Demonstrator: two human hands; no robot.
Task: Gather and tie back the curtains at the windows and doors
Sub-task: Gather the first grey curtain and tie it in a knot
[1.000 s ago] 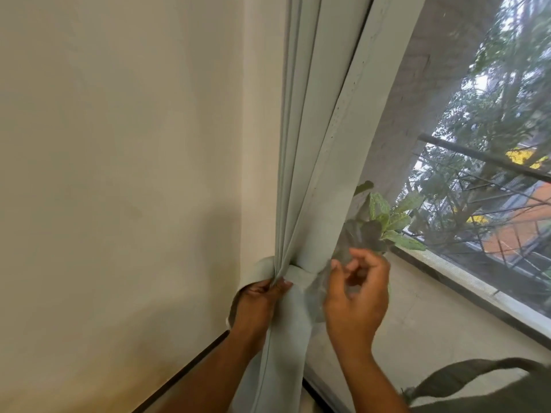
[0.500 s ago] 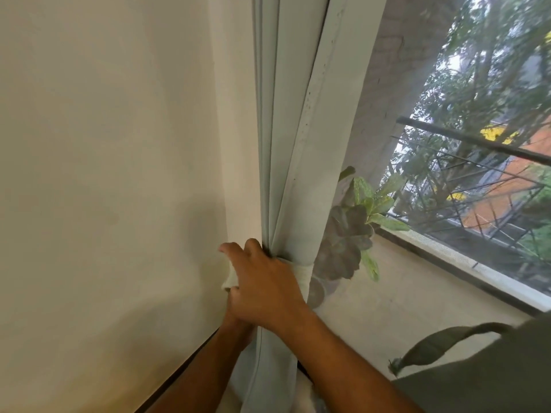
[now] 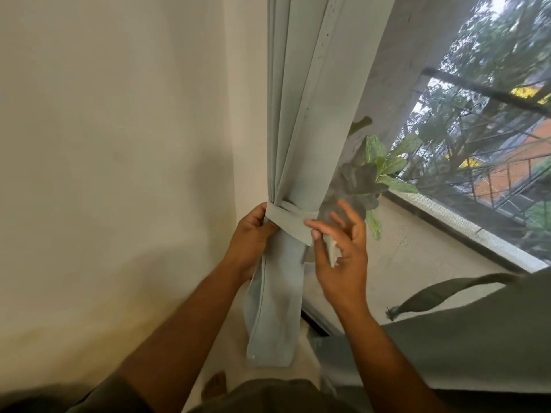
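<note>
— Where are you?
— Your curtain hangs gathered beside the window; left hand grips the tie-back band there.
— And next?
— Right hand, fingers loose and spread, should probably secure the band's free end.

We see the pale grey-green curtain gathered into a bunch beside the cream wall; a tie-back band of the same cloth wraps round it; the left hand grips the band's left edge; the right hand hovers at the band's right end with fingers spread; a leafy plant stands behind, near the window.
</note>
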